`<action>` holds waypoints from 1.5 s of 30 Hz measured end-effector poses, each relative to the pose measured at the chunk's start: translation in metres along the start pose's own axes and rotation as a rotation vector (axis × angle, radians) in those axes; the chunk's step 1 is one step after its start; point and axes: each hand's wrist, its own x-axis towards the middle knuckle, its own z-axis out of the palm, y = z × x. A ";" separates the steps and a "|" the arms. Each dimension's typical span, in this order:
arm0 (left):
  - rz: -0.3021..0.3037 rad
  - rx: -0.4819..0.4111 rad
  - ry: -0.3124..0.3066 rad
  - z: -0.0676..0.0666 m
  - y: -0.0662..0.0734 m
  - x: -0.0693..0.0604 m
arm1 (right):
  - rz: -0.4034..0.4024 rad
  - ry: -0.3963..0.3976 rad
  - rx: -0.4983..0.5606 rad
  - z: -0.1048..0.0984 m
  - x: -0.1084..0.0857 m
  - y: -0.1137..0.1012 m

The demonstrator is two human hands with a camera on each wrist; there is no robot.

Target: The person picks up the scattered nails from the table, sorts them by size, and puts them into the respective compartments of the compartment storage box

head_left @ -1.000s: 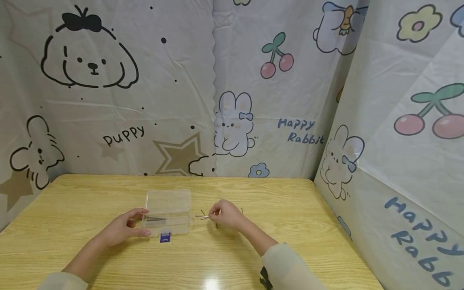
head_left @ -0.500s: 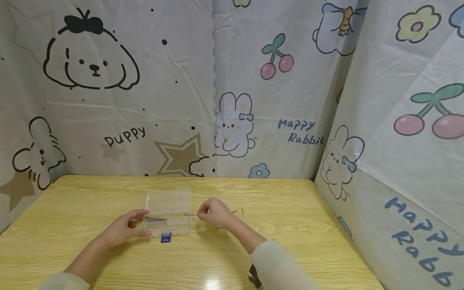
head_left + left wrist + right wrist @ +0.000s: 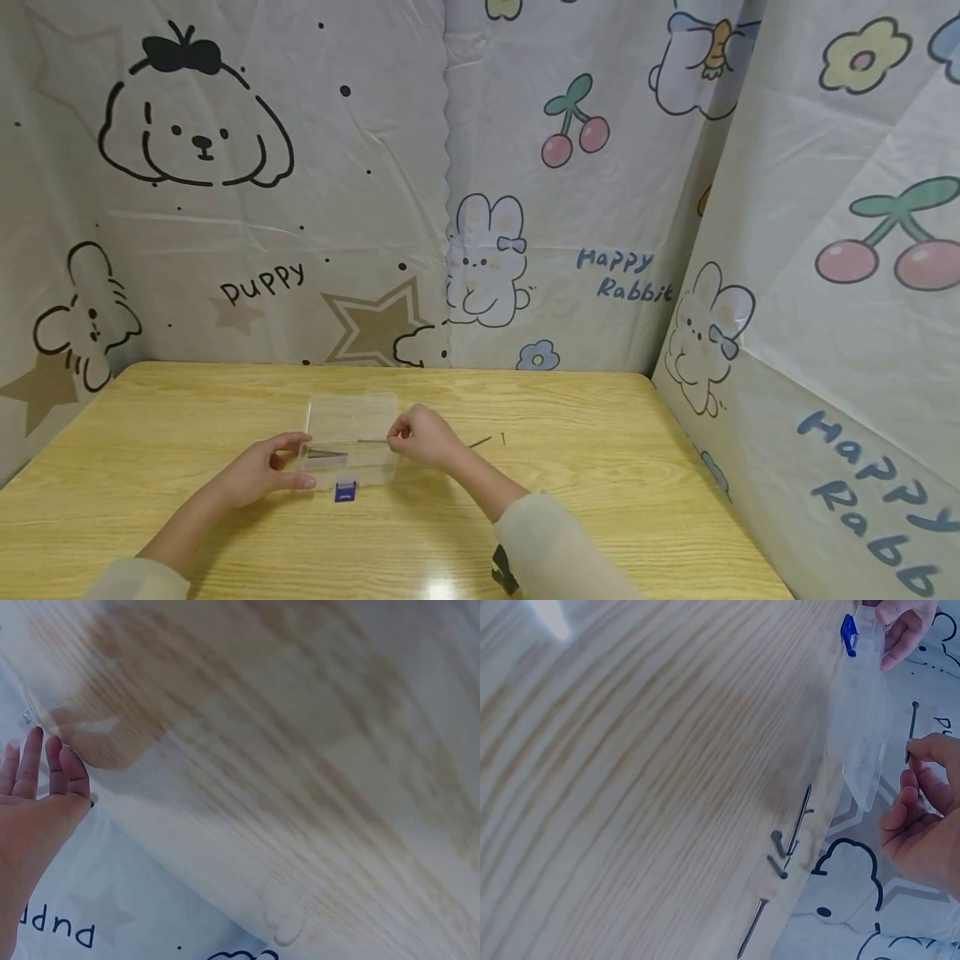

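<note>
A clear plastic box with a blue latch stands open on the table, its lid leaning back. My left hand grips the box's left end, thumb at the front and fingers at the back. Several dark nails lie in the left part of the box. Between thumb and fingertips, my right hand pinches a nail above the box's right side, its head pointing away from the fingers. In the left wrist view the left hand shows, but the box is mostly hidden.
Loose nails lie on the wooden table to the right of the box, among them a long nail, a short one and a separate one. A printed curtain hangs behind the table and along its right side.
My right hand has moved left with the nail, from over the loose nails to above the box. The left hand keeps its grip on the box. The view has shifted slightly.
</note>
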 end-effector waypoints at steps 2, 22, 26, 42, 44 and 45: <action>0.000 0.002 0.002 0.000 0.001 0.000 | 0.004 -0.003 0.002 0.002 0.002 -0.003; -0.008 -0.011 0.000 -0.003 0.001 0.000 | 0.044 0.051 0.015 0.030 0.017 -0.019; 0.001 -0.012 0.005 -0.004 0.002 0.000 | 0.056 0.055 -0.005 0.036 0.018 -0.022; 0.009 -0.010 0.003 -0.002 0.000 0.000 | 0.066 0.084 -0.103 0.050 0.024 -0.037; 0.000 -0.010 0.001 -0.001 0.001 0.000 | 0.077 0.083 -0.104 0.050 0.024 -0.040; -0.001 -0.010 0.001 -0.001 0.001 0.000 | 0.079 0.085 -0.107 0.051 0.025 -0.041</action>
